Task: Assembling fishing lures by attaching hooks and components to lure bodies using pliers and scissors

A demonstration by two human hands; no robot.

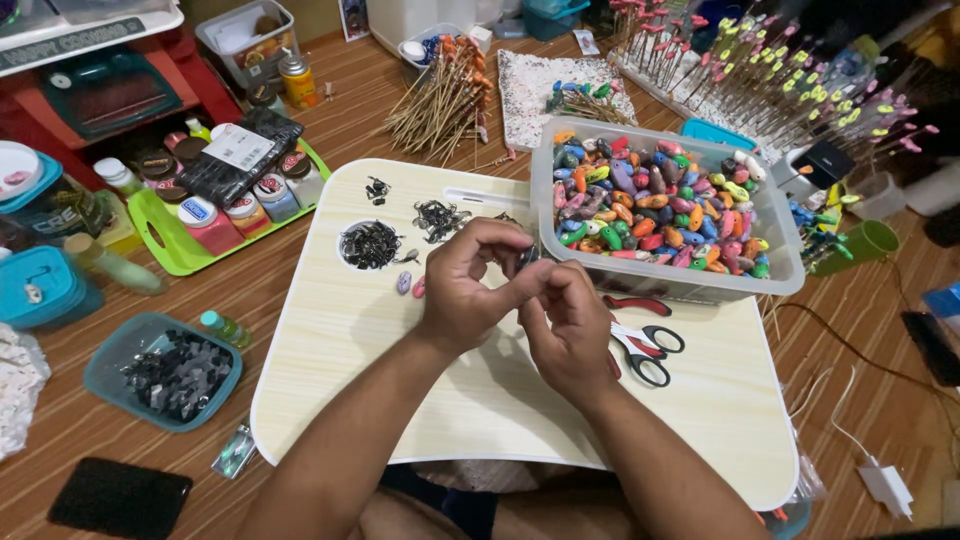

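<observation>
Seen from your head camera, your left hand [468, 285] and right hand [568, 322] meet above the pale surface [400, 400], both grips pinched shut on a small dark piece [527, 256] held between the fingertips. Just beyond sits a clear tub of coloured beads [660, 205]; red-handled scissors [642, 345] lie beside your right hand.

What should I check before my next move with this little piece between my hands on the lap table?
1. Both hands meet over the lap table: ok; left hand and right hand touch at the fingers.
2. Piece held securely: cannot tell; the fingers hide it.
3. Spare small pieces within reach: ok; two small pieces lie beside the left hand.
4. Dark metal bits contained: ok, in the round recess; more lie loose nearby.
5. Scissors out of the way: ok, lying right of the right hand.
6. Clear bin of coloured pieces stable: ok, flat on the table.
</observation>
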